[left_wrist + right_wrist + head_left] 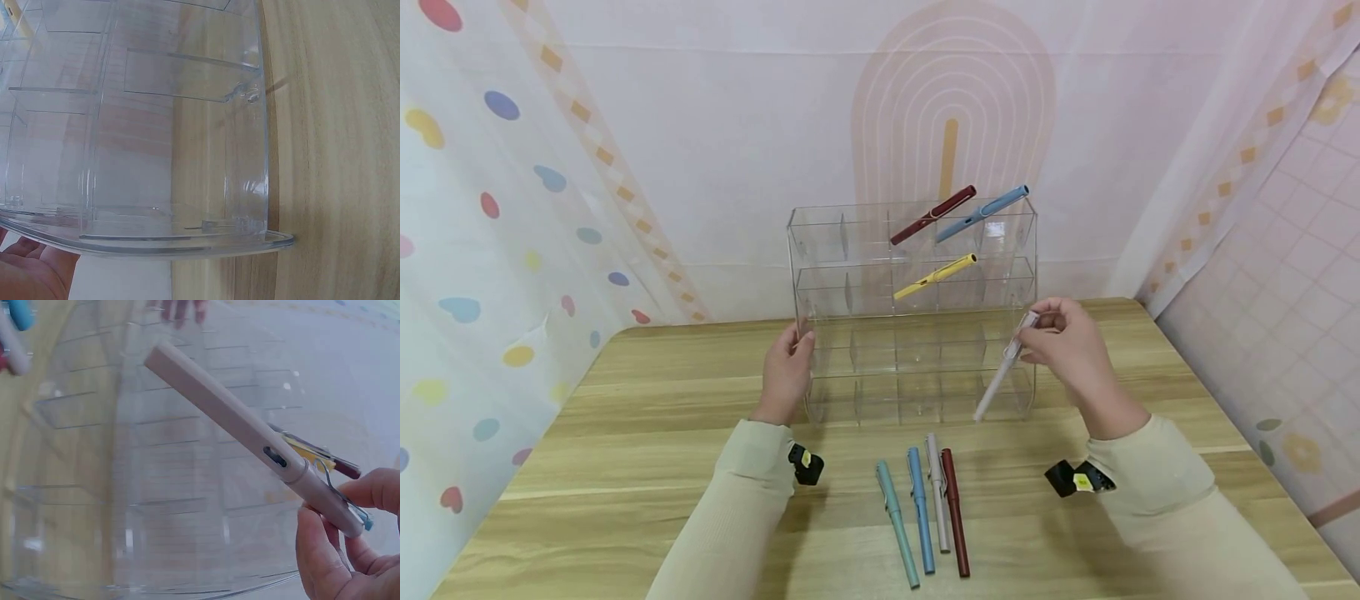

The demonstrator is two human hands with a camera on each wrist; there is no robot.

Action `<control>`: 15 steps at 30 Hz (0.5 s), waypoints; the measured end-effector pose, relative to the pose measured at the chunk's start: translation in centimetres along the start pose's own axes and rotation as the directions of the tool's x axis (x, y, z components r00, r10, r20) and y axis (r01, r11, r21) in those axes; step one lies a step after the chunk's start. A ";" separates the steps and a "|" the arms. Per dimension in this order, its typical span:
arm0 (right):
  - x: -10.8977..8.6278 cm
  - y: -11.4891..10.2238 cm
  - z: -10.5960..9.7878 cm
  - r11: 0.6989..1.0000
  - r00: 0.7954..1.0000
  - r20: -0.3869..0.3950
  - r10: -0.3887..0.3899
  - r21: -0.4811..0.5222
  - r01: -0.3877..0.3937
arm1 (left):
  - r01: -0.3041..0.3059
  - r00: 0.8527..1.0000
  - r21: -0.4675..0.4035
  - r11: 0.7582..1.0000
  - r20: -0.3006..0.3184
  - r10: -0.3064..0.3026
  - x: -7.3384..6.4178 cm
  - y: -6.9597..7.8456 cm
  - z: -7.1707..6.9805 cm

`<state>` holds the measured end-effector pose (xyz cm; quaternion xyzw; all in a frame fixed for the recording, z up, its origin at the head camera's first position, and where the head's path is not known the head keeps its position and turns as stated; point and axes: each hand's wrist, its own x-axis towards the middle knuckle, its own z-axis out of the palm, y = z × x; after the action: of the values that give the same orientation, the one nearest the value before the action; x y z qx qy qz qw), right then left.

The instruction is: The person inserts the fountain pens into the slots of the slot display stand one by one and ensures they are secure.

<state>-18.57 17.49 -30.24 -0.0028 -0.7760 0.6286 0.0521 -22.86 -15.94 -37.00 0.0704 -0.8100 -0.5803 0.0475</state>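
A clear acrylic pen rack (874,371) with several tiers of compartments stands on the table. My left hand (786,371) grips its left side panel; in the left wrist view part of that hand (37,272) shows beyond the panel edge. Between thumb and fingertips, my right hand (1071,342) pinches the capped, clipped end of a pale pinkish-grey pen (997,379). This pen slants across the front of the rack's lower right side, its other end pointing down and left. The right wrist view shows the same pen (225,412) with its small barrel window.
A dark red pen (934,215) and a blue pen (983,213) lean in the top tier, a yellow pen (936,277) one tier lower. In front on the table lie a teal pen (897,525), a blue pen (921,512), a grey pen (937,496) and a dark red pen (956,514).
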 end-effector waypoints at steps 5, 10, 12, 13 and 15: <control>0.6 -1.1 -0.1 0.997 0.996 -0.088 -0.006 0.076 0.013 | -0.006 1.000 -0.004 1.000 0.002 0.006 0.0 -0.1 0.0; 1.2 -2.0 -0.1 0.978 0.982 -0.189 0.007 0.207 0.033 | -0.007 1.000 -0.004 1.000 0.006 0.007 0.0 -0.1 -0.1; 1.4 -2.3 -0.2 0.963 0.974 -0.228 0.010 0.265 0.052 | -0.007 1.000 0.000 1.000 0.005 0.007 0.0 -0.1 -0.1; 1.6 -2.5 -0.2 0.953 0.968 -0.249 0.009 0.294 0.067 | -0.005 1.000 0.001 1.000 0.004 0.005 0.0 -0.1 -0.1; 1.7 -2.8 -0.3 0.929 0.958 -0.287 0.008 0.358 0.099 | -0.006 1.000 0.005 1.000 0.001 0.006 0.0 -0.1 -0.1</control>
<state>-20.07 17.32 -27.34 -0.0649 -0.6285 0.7546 0.1771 -22.87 -16.05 -37.07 0.0678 -0.8116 -0.5782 0.0488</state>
